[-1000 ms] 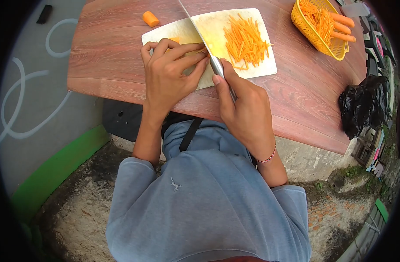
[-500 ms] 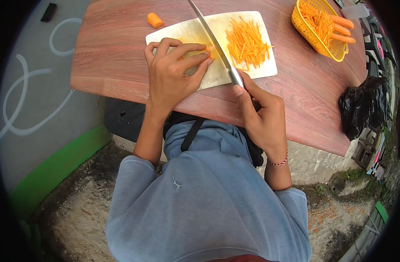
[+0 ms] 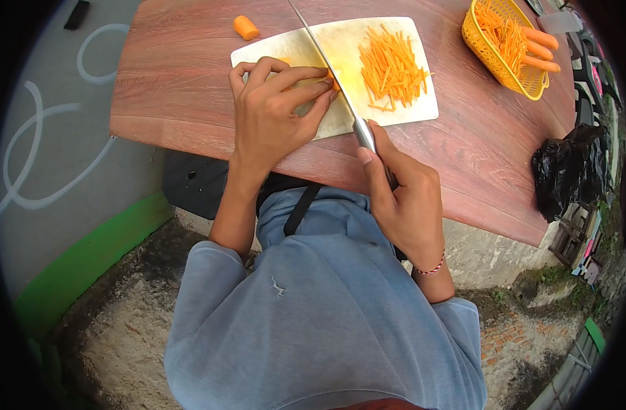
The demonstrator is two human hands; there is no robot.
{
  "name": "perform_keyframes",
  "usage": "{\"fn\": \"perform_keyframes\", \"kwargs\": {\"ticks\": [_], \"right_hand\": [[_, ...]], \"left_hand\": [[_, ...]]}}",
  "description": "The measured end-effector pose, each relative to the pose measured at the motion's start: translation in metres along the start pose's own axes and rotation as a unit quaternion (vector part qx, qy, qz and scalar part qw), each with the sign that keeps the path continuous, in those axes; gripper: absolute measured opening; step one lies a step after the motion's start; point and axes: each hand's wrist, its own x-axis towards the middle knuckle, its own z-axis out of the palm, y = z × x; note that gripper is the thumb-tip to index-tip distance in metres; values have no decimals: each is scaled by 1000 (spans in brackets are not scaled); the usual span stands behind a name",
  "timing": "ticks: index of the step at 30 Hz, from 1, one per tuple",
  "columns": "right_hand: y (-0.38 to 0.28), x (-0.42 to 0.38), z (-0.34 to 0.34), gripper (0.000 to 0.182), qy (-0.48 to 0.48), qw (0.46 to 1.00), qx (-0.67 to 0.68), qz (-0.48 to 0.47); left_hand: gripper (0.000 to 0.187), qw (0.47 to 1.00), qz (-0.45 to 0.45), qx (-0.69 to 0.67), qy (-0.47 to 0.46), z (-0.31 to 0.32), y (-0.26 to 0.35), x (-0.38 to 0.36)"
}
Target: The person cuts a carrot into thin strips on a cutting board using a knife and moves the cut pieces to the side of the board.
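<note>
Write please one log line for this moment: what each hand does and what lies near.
left hand: presses carrot piece on cutting board | right hand: grips knife, blade beside left fingers | near: carrot strips, yellow basket

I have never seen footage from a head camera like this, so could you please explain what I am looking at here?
There is no machine: a person wears a camera on the head, and it looks down over the grey sweatshirt at their own two hands. That is why the scene seems upside down and curved at the edges.

The left hand presses a carrot piece, mostly hidden under the fingers, onto a white cutting board. The right hand grips a knife, its blade lying across the board beside those fingers.

On the board lies a pile of carrot strips. On the wooden table are a carrot stub and a yellow basket with strips and whole carrots. A black bag sits at the right.
</note>
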Motion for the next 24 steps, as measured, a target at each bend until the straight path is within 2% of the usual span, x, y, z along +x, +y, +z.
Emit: {"fn": "perform_keyframes", "kwargs": {"ticks": [6,12,15,17,24], "right_hand": [[-3,7,9,37,22,999,-27,-19],[2,38,15,37,23,999,7,-24],[7,31,10,37,19,999,33,-10],[12,24,4,36,3,999,48,24],[21,18,1,38,0,988,126,93]], "left_hand": [[9,1000,4,3,-3,0,0,-1],[9,1000,-3,-4,-6,-1,2,0],[8,1000,-6,-2,-5,-2,3,0],[16,1000,6,6,-15,-3,2,-1],[15,1000,7,16,-12,-4,4,0]]}}
